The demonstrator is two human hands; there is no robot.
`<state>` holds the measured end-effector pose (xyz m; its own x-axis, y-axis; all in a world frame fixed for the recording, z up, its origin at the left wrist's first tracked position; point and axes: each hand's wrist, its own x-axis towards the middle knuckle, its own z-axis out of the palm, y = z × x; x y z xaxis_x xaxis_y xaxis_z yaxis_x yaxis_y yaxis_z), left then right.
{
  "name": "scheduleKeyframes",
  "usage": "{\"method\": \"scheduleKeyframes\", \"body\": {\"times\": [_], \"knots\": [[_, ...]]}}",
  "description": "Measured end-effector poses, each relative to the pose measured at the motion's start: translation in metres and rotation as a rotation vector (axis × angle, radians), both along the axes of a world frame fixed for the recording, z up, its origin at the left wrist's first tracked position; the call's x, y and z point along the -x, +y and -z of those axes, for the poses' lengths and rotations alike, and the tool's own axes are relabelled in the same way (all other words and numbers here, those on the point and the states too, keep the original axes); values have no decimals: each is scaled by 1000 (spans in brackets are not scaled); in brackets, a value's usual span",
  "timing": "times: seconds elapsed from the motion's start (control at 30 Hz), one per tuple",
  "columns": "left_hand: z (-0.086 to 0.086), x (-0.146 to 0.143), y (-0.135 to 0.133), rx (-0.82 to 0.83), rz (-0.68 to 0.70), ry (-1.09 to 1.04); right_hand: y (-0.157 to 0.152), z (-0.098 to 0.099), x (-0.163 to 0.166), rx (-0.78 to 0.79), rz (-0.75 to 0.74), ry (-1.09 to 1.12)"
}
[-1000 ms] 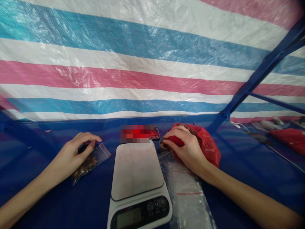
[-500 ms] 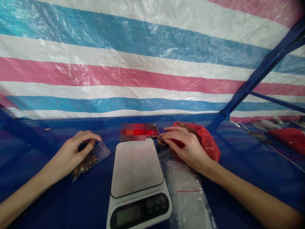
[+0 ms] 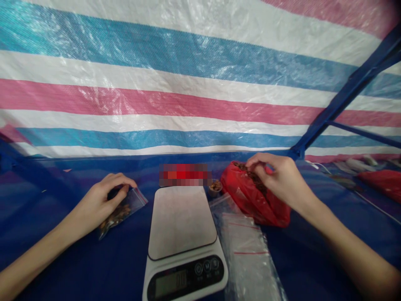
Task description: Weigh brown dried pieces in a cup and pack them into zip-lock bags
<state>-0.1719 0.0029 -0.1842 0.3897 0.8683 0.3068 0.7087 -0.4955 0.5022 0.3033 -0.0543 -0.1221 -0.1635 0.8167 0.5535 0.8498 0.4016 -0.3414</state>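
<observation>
My left hand (image 3: 108, 196) rests over a small clear zip bag (image 3: 117, 215) of brown dried pieces, thumb and fingertips closed at its top edge. My right hand (image 3: 275, 175) is above the open red plastic bag (image 3: 250, 202), which is full of small brown dried pieces (image 3: 258, 182). Its thumb and fingers are drawn together at the contents; anything between them is hidden. Left of the red bag stands a small round cup (image 3: 215, 189) with brown pieces in it. A white kitchen scale (image 3: 183, 221) with a bare plate lies between my hands.
Empty zip bags (image 3: 249, 259) with red seal lines lie right of the scale. Behind it is a red, partly blurred-out packet (image 3: 184, 173). A blue frame post (image 3: 338, 96) slants up at right before a striped tarp (image 3: 175, 100). Another red bag (image 3: 380, 184) lies far right.
My right hand has left the small cup and moved right to the mouth of the red bag, uncovering the cup. My left hand stays with the zip bag.
</observation>
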Motion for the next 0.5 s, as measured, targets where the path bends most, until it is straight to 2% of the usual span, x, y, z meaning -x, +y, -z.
{"method": "scheduleKeyframes", "body": {"times": [0.1, 0.13, 0.27, 0.5], "knots": [[2, 0, 0, 9, -4, 7, 12, 13, -37, 239, -106, -203], [3, 0, 0, 11, -4, 7, 15, 20, -46, 275, -136, -233], [2, 0, -1, 4, -3, -2, 19, 41, -51, 257, -198, -283], [-1, -2, -1, -32, 2, -20, 18, 16, -35, 249, -240, -305]]}}
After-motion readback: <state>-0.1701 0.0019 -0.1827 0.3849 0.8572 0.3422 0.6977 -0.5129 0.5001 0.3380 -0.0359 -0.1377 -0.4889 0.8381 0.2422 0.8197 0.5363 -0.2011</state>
